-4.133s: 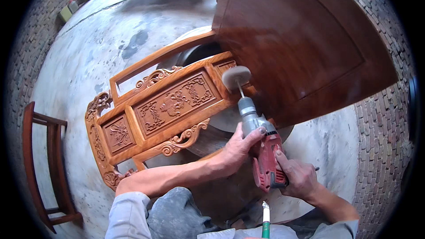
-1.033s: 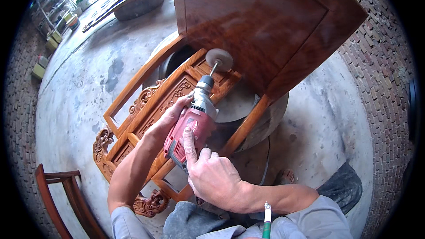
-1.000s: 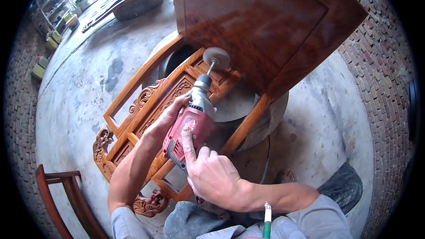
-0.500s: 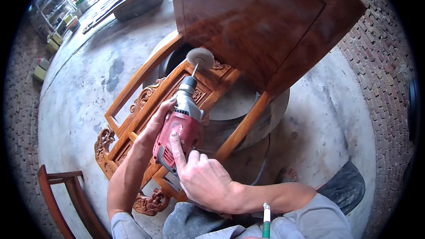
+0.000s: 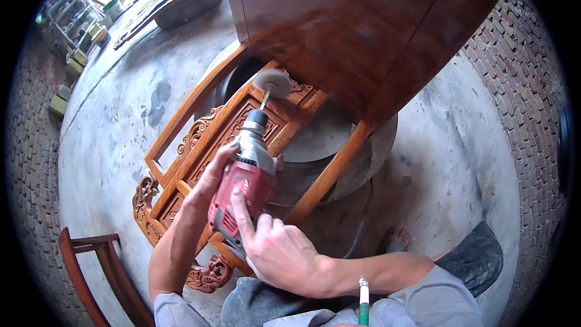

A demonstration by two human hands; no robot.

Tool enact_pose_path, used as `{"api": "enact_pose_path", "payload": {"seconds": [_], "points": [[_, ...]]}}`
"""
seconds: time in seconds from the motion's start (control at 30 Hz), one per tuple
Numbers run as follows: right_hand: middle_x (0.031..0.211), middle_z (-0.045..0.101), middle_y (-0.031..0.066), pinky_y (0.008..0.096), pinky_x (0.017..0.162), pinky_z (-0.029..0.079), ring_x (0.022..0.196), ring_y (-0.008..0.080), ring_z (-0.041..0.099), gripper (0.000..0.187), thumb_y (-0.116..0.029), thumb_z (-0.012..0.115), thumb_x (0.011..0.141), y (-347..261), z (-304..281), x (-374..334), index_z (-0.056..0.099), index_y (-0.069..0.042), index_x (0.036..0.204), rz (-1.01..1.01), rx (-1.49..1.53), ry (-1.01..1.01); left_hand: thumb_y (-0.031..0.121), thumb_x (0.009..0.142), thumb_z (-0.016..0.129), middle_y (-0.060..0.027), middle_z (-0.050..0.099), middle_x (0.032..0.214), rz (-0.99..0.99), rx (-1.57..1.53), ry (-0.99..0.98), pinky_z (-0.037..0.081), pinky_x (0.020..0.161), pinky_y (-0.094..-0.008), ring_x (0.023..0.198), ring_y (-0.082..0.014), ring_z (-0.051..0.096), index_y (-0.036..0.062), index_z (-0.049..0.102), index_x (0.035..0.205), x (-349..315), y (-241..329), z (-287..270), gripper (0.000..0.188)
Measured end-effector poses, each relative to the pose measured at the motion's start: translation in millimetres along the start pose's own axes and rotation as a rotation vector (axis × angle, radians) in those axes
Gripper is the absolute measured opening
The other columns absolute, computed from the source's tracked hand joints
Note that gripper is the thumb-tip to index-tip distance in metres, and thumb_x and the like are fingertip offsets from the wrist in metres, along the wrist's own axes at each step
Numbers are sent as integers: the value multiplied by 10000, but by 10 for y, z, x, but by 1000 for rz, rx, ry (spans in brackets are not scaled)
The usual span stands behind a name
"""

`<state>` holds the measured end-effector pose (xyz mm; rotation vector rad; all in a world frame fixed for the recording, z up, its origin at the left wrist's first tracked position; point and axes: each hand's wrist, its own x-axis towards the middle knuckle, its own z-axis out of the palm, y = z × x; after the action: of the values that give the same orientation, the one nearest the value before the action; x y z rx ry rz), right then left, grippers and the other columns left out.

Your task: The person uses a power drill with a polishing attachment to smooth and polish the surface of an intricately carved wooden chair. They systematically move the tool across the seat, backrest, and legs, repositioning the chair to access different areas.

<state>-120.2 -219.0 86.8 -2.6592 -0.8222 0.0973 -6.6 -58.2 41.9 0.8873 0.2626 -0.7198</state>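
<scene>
A red and silver power drill points away from me, slanting up over a carved wooden chair that lies tipped over. In its chuck, a thin shaft carries a round white polishing wheel, blurred at the rim, close to the carved back panel; whether it touches the wood I cannot tell. My left hand is wrapped round the drill's left side, behind the silver front housing. My right hand grips the rear handle, index finger stretched along the red body. The handle and trigger are mostly hidden.
The chair rests on a dark, tyre-like ring, its broad seat panel rising at the far side. A cord runs beside my bare foot. A wooden frame stands at lower left. A cigarette juts up at the bottom edge.
The view has shifted slightly. The drill and both hands keep their grip, and the wheel stays over nearly the same part of the chair's panel.
</scene>
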Motion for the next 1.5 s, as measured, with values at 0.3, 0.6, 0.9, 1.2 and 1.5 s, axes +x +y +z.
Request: {"api": "enact_pose_path", "payload": {"seconds": [0.3, 0.6, 0.9, 1.2, 1.5], "points": [[663, 521, 83, 290, 435, 504, 521, 183, 581, 859, -194, 661, 799, 13, -134, -423, 284, 142, 1494, -22, -8, -16, 391, 943, 651, -94, 654, 1141, 4, 30, -63, 530, 916, -326, 1005, -171, 643, 24, 513, 1344, -114, -336, 103, 561], [682, 580, 85, 265, 458, 517, 555, 173, 622, 746, -171, 576, 879, 53, -71, -124, 289, 132, 1497, -128, 0, 45, 455, 893, 688, -150, 676, 1094, 88, 42, 181, 573, 864, -391, 940, -242, 686, 35, 521, 1301, -299, -99, 58, 609], [676, 554, 100, 298, 473, 534, 553, 192, 618, 752, -138, 590, 850, 115, -269, -239, 310, 124, 1496, -113, 85, -48, 456, 894, 663, -178, 675, 1136, -67, -20, 173, 581, 866, -411, 955, -282, 696, 26, 519, 1327, -380, -165, 162, 627], [716, 558, 85, 273, 494, 535, 583, 177, 615, 826, -139, 619, 804, -76, -755, -350, 281, 94, 1521, -2, 190, -147, 473, 908, 636, -206, 669, 1125, -252, -57, 304, 598, 851, -428, 923, -323, 713, 28, 483, 1369, -571, -113, 381, 659], [872, 628, 239, 408, 648, 599, 745, 345, 695, 919, -47, 639, 797, -156, -711, 51, 136, 67, 1557, 102, 310, -235, 442, 887, 708, -194, 707, 1073, -404, -23, 287, 601, 826, -411, 882, -285, 719, 1, 563, 1254, -555, 404, 356, 591]]}}
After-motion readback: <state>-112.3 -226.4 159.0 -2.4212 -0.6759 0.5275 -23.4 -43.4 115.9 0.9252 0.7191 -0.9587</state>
